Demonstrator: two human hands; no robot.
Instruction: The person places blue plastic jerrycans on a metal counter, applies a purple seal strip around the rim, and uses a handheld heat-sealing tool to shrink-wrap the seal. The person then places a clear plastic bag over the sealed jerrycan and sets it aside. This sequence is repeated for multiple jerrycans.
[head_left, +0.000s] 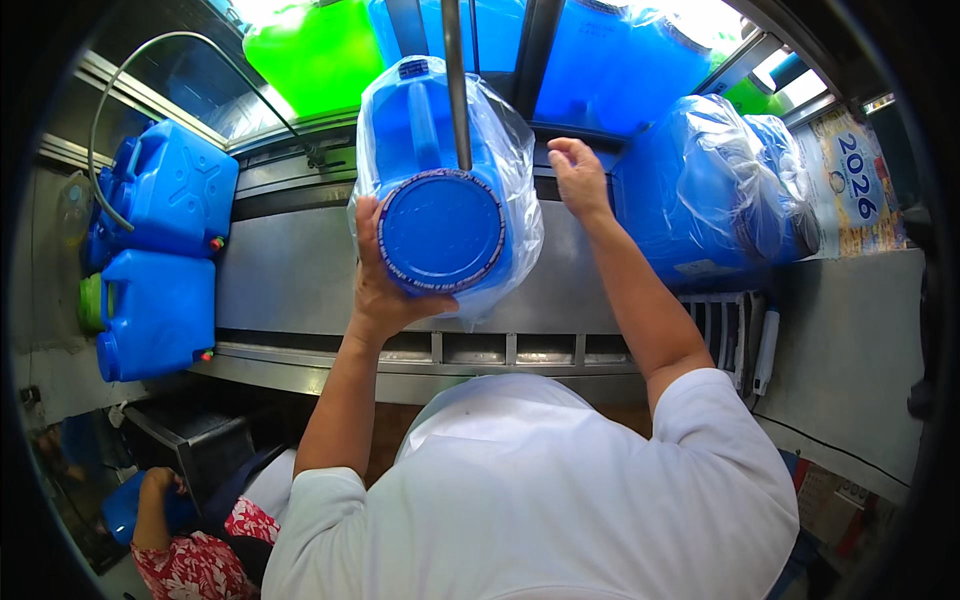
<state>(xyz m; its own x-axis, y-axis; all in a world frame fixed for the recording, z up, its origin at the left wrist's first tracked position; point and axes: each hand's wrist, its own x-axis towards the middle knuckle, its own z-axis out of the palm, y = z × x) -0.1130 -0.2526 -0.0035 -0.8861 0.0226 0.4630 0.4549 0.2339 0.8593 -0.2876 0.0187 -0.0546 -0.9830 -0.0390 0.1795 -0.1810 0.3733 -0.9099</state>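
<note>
In front of me on the steel counter stands a blue plastic water container (401, 142) with a moulded handle, its wide round cap (441, 231) sealed by a printed band. Clear plastic bag film (517, 180) wraps it loosely. My left hand (382, 281) grips the cap end, fingers along the left side and thumb below. To the right of the container, my right hand (580, 180) is raised with fingers slightly bent and nothing in them. A thin metal rod (456, 82) hangs down in front of the container's upper face.
Two bagged blue containers (675, 195) stand at the right. More blue containers (169, 315) with red-tipped taps are at the left, near a thin hose (101, 112). Behind the window frame are green (315, 60) and blue jugs. Another person's arm (154, 510) shows at lower left.
</note>
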